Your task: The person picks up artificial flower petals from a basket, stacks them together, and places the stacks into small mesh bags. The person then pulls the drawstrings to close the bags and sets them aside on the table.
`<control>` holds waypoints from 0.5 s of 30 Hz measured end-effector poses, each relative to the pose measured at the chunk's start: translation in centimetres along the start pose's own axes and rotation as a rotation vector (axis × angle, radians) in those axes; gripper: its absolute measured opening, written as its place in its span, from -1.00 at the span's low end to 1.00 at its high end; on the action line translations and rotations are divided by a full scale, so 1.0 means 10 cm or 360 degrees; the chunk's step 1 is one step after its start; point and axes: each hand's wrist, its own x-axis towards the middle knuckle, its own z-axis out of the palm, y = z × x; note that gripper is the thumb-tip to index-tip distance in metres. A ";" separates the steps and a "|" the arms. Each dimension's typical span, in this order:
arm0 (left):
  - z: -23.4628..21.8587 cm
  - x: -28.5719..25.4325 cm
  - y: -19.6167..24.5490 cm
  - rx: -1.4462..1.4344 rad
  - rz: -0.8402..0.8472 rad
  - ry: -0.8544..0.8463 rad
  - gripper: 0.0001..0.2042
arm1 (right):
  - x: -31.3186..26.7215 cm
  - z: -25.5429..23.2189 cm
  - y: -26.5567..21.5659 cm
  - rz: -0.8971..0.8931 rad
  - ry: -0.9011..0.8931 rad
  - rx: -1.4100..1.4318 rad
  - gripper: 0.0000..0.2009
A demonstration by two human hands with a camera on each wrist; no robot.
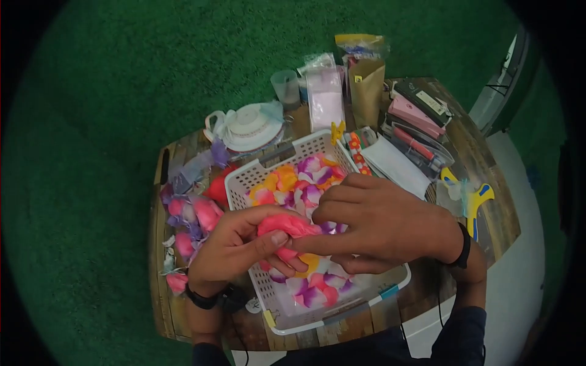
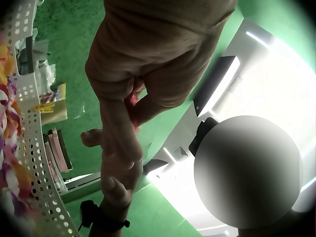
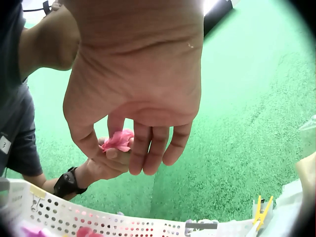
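A bunch of pink fabric petals [image 1: 284, 227] is gripped in my left hand [image 1: 238, 244], the thumb lying across its front. From the other side, my right hand [image 1: 381, 222] pinches the bunch's right end between thumb and forefinger. In the right wrist view the remaining fingers of that hand hang down beside the pink bunch [image 3: 118, 140]. Both hands are above a white perforated basket [image 1: 267, 308]. Loose petals [image 1: 311, 287] in pink, purple, white and orange lie inside it. In the left wrist view, fingers hide most of the bunch.
Small pouches with pink contents [image 1: 204, 213] lie left of the basket. Behind it stand a ribbon roll [image 1: 247, 128], a clear plastic cup [image 1: 285, 88] and a brown paper bag [image 1: 367, 91]. Pink and black boxes [image 1: 418, 116] and a yellow-blue tool [image 1: 479, 201] occupy the right side.
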 end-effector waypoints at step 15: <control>0.48 0.17 0.04 0.1208 0.0758 0.0600 -0.69 | -0.02 -0.03 0.12 0.0561 0.0668 0.0875 -0.50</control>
